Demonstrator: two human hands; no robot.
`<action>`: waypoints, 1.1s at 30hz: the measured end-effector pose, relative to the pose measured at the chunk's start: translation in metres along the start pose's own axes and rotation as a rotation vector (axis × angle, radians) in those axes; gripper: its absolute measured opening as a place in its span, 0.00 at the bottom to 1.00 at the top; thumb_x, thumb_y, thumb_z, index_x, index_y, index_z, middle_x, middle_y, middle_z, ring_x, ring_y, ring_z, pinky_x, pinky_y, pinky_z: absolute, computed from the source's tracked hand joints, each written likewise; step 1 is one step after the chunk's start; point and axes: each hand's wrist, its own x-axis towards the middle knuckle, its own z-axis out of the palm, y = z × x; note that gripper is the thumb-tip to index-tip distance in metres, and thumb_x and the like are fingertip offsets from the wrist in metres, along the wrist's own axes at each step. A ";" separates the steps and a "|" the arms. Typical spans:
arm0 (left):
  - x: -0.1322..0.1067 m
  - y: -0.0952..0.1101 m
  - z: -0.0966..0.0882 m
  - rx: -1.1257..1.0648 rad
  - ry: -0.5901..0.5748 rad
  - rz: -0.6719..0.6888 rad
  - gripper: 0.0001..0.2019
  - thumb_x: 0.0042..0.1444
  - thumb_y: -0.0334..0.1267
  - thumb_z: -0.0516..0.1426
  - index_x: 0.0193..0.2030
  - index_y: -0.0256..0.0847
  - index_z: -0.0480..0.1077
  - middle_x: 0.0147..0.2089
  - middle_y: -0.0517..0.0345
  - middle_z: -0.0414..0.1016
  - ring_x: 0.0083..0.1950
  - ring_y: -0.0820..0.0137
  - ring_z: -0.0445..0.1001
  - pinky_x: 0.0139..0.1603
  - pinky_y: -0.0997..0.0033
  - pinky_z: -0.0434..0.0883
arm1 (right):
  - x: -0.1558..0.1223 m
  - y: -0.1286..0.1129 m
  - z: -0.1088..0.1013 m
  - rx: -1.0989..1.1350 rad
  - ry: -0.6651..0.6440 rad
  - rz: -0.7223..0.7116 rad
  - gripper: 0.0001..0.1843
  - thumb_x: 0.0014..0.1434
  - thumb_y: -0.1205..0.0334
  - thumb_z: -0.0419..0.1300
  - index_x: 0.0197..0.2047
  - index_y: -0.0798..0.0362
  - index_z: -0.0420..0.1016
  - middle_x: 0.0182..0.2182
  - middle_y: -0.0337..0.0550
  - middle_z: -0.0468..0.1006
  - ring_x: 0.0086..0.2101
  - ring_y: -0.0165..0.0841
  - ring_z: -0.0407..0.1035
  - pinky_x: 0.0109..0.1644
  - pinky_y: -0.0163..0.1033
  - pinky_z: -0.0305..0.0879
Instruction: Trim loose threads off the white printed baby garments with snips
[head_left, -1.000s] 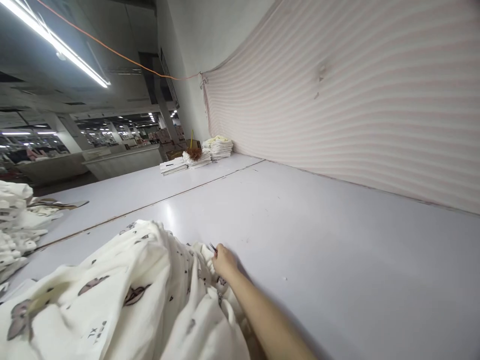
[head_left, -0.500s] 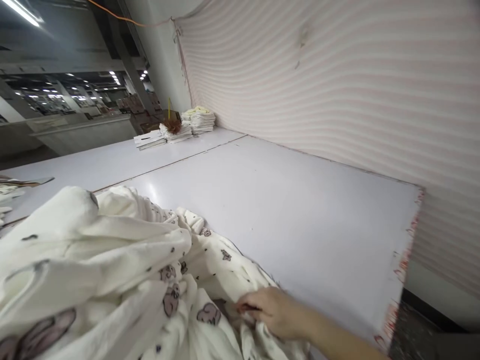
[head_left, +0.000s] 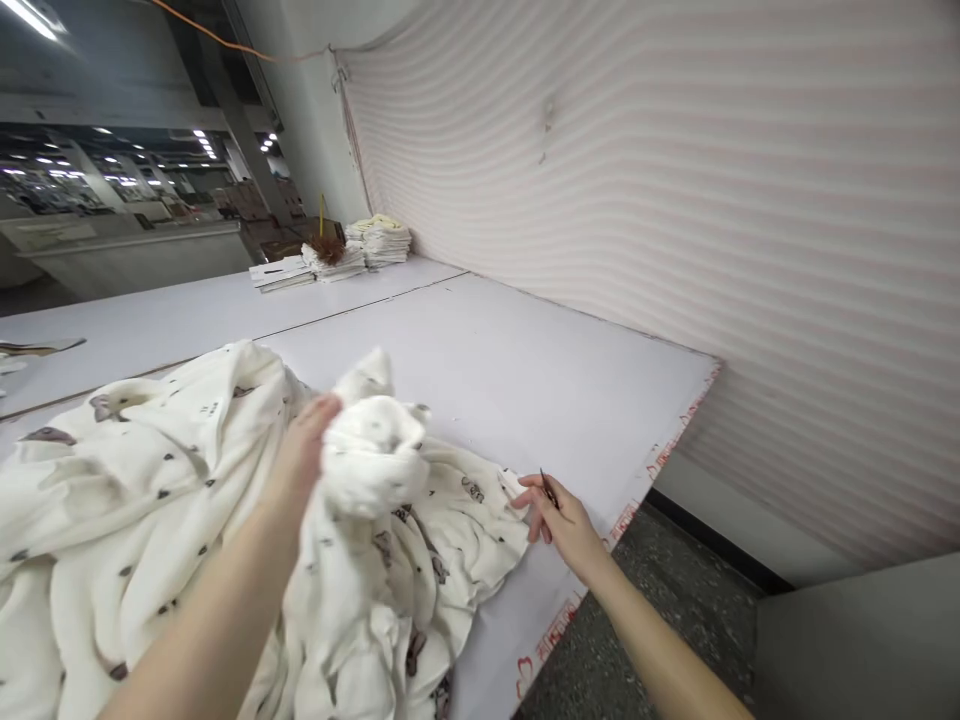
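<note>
Cloth (head_left: 161, 480) lies heaped at eight o'clock on your worktop (head_left: 517, 370); your right hand (head_left: 561, 525), fingertips parted, grasps a tool (head_left: 550, 488) that could snag it by brushing; your left hand's (head_left: 306, 445) fingers, blurred: can't tell.

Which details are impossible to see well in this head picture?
In the head view:
Left hand: blurred, its fingers indistinct.
Dark slim object: partly covered by the right hand, too small to identify.
White printed cloth: cut off by the bottom edge.
Far background: too small and dim.
</note>
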 end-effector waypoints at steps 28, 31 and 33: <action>-0.234 -0.038 -0.039 0.716 -0.233 0.005 0.37 0.48 0.41 0.62 0.66 0.44 0.58 0.71 0.45 0.52 0.70 0.45 0.49 0.64 0.40 0.55 | -0.031 0.008 0.015 -0.351 0.387 -0.186 0.23 0.60 0.39 0.49 0.33 0.51 0.69 0.31 0.51 0.77 0.34 0.44 0.69 0.39 0.45 0.63; -0.203 -0.039 -0.024 0.525 -0.295 -0.112 0.18 0.51 0.32 0.56 0.50 0.42 0.74 0.56 0.45 0.74 0.60 0.48 0.67 0.60 0.43 0.61 | -0.035 -0.002 0.020 -0.357 0.443 -0.164 0.28 0.59 0.35 0.47 0.34 0.53 0.69 0.33 0.58 0.77 0.39 0.50 0.69 0.40 0.48 0.63; -0.184 -0.037 -0.030 0.421 -0.317 -0.142 0.16 0.56 0.35 0.52 0.49 0.44 0.74 0.51 0.49 0.78 0.54 0.55 0.74 0.55 0.54 0.69 | -0.050 -0.009 0.034 -0.347 0.388 -0.164 0.29 0.61 0.36 0.44 0.36 0.53 0.70 0.33 0.58 0.78 0.39 0.49 0.70 0.39 0.47 0.64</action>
